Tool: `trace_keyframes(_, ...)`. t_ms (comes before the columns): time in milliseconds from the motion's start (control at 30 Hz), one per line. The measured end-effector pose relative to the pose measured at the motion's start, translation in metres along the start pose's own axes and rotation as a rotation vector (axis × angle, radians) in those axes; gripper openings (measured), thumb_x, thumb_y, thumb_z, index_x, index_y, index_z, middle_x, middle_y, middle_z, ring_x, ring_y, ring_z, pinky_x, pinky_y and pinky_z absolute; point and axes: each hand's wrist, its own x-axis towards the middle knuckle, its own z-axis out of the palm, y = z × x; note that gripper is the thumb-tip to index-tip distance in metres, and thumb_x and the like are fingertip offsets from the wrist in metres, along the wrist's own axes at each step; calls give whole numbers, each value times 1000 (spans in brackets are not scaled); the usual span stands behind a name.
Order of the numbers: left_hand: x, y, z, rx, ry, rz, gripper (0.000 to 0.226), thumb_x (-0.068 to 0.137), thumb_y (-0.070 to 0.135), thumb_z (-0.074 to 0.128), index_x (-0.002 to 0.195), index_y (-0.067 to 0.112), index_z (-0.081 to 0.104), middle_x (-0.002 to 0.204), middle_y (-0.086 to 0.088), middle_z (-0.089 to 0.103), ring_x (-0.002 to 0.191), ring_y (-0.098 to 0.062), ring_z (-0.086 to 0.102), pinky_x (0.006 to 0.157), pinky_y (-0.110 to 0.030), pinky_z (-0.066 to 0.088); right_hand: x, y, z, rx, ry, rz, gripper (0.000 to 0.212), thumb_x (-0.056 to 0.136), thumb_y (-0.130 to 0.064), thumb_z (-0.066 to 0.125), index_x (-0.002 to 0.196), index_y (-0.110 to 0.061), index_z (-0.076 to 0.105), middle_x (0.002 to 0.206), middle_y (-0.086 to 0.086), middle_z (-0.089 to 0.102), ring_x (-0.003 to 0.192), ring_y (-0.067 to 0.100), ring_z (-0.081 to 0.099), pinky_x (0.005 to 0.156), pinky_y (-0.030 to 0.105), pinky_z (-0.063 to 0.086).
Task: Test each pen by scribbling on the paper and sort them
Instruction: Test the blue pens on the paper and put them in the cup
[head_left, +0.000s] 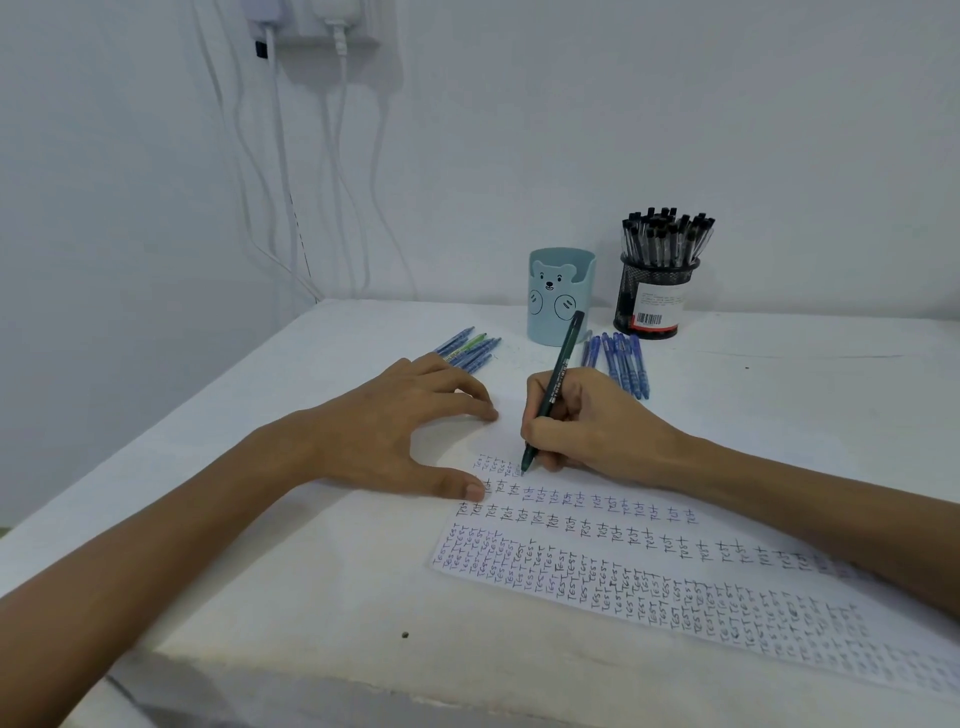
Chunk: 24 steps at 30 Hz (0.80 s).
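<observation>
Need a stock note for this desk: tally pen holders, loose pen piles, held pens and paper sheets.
Pen holders: 2 (bear cup, mesh cup)
Loose pen piles: 2 (left pile, right pile)
Held pens: 1 (dark green pen, right hand)
Paper sheets: 1
Total: 6

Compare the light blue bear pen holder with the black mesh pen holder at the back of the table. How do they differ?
The bear holder is solid light blue with a bear face; the mesh holder is black wire mesh with a barcode label. The mesh holder is packed with black-topped pens; none show above the bear holder's rim. Both stand upright on the table.
</observation>
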Motion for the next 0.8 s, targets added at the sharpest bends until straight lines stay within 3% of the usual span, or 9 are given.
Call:
trace_keyframes(100, 1, 0, 0, 7, 0, 4, 74, 81, 83, 59, 140, 38, 55, 139, 23, 48, 132, -1, 38, 111, -31, 34, -2, -1, -1, -24, -24, -19, 10, 88, -2, 65, 78, -4, 62, 59, 10, 65, 55, 21, 54, 55, 30, 42)
trace_keyframes(267, 1, 0, 0, 5, -3, 3, 74, 82, 83, 58, 140, 38, 54, 140, 23, 48, 133, -3, 39, 110, -33, 36, -2, -3, 0, -43, 0, -34, 13, 89, -1, 65, 78, -5, 61, 56, 5, 63, 51, 16, 52, 52, 24, 41)
trace_keyframes(467, 0, 0, 0, 8, -2, 9, 74, 82, 82, 59, 141, 38, 54, 140, 23, 48, 134, -1, 37, 110, -27, 31, -1, -3, 0, -29, 17, -27, 14, 89, 0, 63, 76, -6, 61, 56, 7, 61, 52, 18, 52, 54, 24, 42)
trace_keyframes(800, 0, 0, 0, 0, -3, -1, 76, 82, 85, 56, 141, 38, 54, 141, 22, 48, 135, -1, 36, 112, -32, 34, -1, -2, 0, -46, 34, -37, 14, 88, -3, 64, 76, -7, 61, 57, 10, 62, 53, 19, 53, 54, 27, 42)
